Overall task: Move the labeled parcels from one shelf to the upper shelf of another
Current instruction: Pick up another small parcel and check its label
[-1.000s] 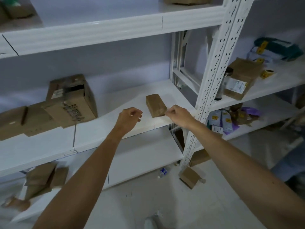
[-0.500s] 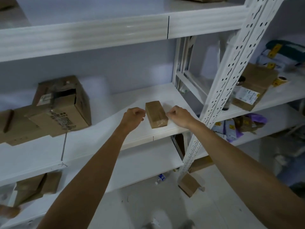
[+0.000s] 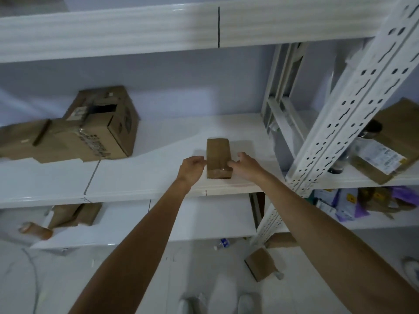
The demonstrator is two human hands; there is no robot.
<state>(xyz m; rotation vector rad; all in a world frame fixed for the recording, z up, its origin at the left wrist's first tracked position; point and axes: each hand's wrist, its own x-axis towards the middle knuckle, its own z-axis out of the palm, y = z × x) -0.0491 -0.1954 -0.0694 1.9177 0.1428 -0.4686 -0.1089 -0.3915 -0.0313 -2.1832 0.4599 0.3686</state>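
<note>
Bare forearms reached up from the bottom edge; the left hand (image 3: pixel 192 169) and right hand (image 3: pixel 246 167) gripped the sides of a small cardboard parcel (image 3: pixel 218 157) lying near the middle shelf's (image 3: pixel 140 189) front. Its label was hidden, and a larger box (image 3: pixel 103 124) beyond sat blurred

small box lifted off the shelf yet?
No, the small box sits flat on the shelf, left hand and right hand at its sides.
</note>
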